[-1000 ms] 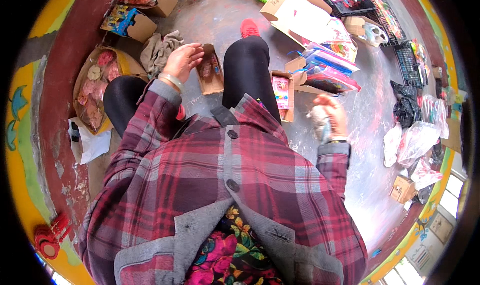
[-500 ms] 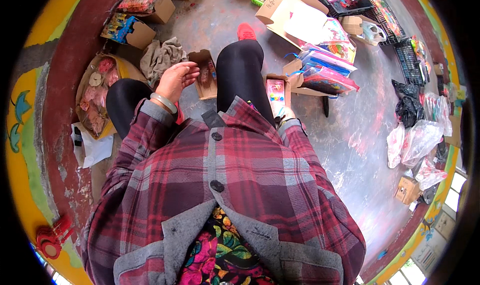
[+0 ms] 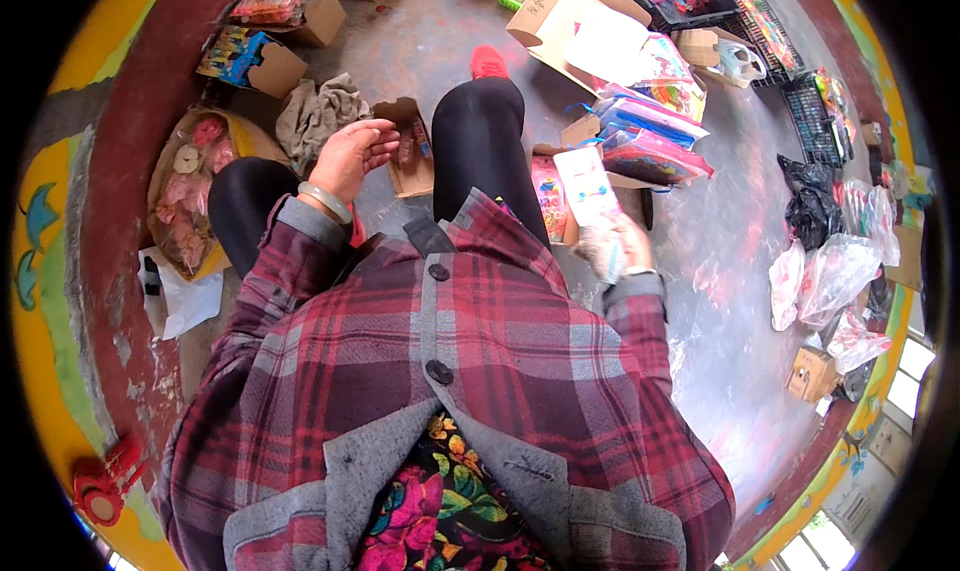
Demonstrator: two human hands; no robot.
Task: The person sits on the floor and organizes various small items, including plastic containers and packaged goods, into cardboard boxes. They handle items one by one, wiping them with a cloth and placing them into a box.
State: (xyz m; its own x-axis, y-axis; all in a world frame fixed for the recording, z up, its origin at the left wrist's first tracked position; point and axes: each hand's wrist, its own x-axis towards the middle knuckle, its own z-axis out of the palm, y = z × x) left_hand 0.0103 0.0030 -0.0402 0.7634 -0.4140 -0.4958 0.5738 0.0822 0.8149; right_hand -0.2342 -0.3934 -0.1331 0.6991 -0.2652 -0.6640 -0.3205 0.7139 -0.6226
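Note:
My right hand point(image 3: 630, 248) grips a flat white package point(image 3: 588, 186) with small coloured prints or pieces on it. Its crinkled, clear-looking lower end shows beside my fingers. Partly behind the package stands a narrow cardboard box point(image 3: 549, 191) with pink packets in it, just right of my knee. My left hand point(image 3: 352, 158) hovers with nothing in it, fingers stretched and slightly bent. Closest to that hand is a small open cardboard box point(image 3: 408, 183) holding a few reddish-brown packets point(image 3: 409, 153). A crumpled beige cloth point(image 3: 318, 121) lies beyond my left wrist.
At left sits a yellow-edged container point(image 3: 229, 256) of pink items. Cartons of bright packets point(image 3: 232, 59) line the far left. Folders and plastic pouches point(image 3: 655, 141) fill boxes at far right. Black crates point(image 3: 815, 121) and plastic bags point(image 3: 838, 276) lie along the right.
My right hand has lifted the white package out of the narrow box and moved it right and toward me. The left hand has barely moved.

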